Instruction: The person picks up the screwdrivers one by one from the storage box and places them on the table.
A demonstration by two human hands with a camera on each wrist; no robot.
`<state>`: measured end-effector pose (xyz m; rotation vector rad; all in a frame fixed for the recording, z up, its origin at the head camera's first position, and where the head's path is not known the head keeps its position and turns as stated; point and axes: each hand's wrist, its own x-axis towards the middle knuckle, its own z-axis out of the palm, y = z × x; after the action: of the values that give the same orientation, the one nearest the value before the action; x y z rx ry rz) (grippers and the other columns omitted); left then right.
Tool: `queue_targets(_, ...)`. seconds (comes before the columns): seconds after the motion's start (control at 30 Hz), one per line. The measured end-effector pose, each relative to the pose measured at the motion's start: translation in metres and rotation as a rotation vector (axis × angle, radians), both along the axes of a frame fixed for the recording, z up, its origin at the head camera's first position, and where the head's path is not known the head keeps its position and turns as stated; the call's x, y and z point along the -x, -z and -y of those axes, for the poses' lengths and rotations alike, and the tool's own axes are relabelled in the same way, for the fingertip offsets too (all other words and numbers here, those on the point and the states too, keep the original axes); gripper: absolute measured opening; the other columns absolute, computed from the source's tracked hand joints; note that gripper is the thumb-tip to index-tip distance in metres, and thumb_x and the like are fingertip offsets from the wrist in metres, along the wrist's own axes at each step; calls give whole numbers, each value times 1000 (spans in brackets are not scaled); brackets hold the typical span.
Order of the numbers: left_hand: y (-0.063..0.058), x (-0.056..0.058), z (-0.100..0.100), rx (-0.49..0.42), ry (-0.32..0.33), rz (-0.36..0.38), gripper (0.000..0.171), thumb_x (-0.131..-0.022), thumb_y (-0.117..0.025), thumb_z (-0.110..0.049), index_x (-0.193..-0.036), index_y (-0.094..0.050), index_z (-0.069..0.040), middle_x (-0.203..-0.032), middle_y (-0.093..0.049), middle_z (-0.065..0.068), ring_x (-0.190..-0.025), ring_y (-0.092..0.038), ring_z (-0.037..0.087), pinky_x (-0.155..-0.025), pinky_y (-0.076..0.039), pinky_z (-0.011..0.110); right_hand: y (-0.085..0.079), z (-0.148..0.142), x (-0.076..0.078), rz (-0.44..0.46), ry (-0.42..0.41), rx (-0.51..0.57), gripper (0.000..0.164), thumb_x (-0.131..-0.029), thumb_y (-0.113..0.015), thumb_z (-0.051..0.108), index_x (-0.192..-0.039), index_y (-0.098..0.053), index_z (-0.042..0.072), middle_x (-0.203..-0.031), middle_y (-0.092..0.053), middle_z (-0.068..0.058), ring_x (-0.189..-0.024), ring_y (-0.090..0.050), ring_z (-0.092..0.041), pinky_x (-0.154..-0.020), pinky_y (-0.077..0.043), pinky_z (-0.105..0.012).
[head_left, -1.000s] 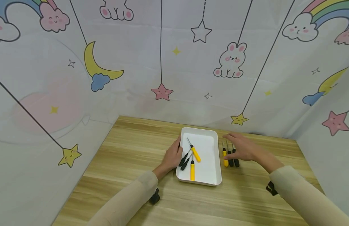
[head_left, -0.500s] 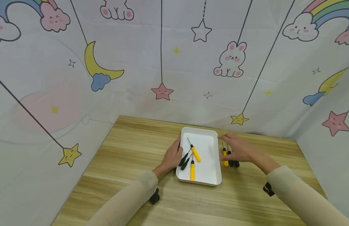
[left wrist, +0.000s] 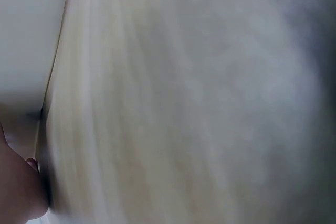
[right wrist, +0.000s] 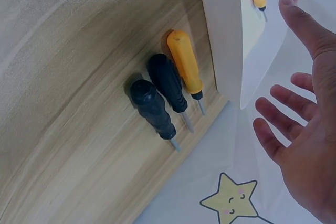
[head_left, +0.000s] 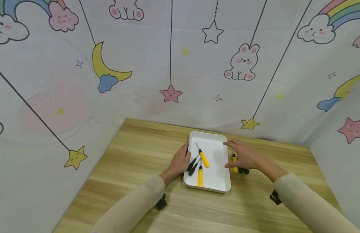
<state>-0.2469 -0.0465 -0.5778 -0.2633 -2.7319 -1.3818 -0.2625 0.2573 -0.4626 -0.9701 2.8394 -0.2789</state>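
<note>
On the desk, the left grip holds the tray by its left wall; the right grip, spread wide and empty, is at its right. Even pressure should keep the screwdrivers inside from rolling.

Your head camera looks forward and down from above the near side of the tray, far enough back to take in your left hand, right hand and the cloth beyond the tray. Your left wrist camera sits close on the tray's left, facing the blurred table; it shares your left hand and the tray's side with the head view. Your right wrist camera, near and tilted, looks down and forward from the tray's right, sharing with the head view your right hand, the screwdrivers beside the tray and the yellow star beyond them.
</note>
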Motion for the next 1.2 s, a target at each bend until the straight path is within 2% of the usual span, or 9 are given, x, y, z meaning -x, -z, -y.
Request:
queue_targets(0.27,-2,-1,-2,-4,7,-1,58,-112,-38,-17,-167,-27,-4,-170,-35,12,-155,-34,28,-125,-31,45,2,3,-5,-10,-3,17,94,-82,-90,51,-155,-51,6,-155,-51,-23,-143,-45,-48,-115,-39,-66)
queue_targets(0.53,0,0,-3,-12,12,2,59,-112,-38,-17,-168,-27,-4,-171,-33,12,-156,-33,27,-126,-30,45,5,14,-4,-47,-33,-4,93,-82,-89,53,-153,-54,5,-151,-55,-19,-138,-51,-44,-113,-41,-64)
queue_targets(1.2,-2,-2,-2,-8,0,17,59,-112,-39,-16,-168,-27,-4,-171,-34,12,-156,-33,27,-126,-29,44,15,44,9,30,-43,-71,98,-80,-91,51,-159,-49,10,-154,-53,-14,-138,-51,-39,-113,-44,-60)
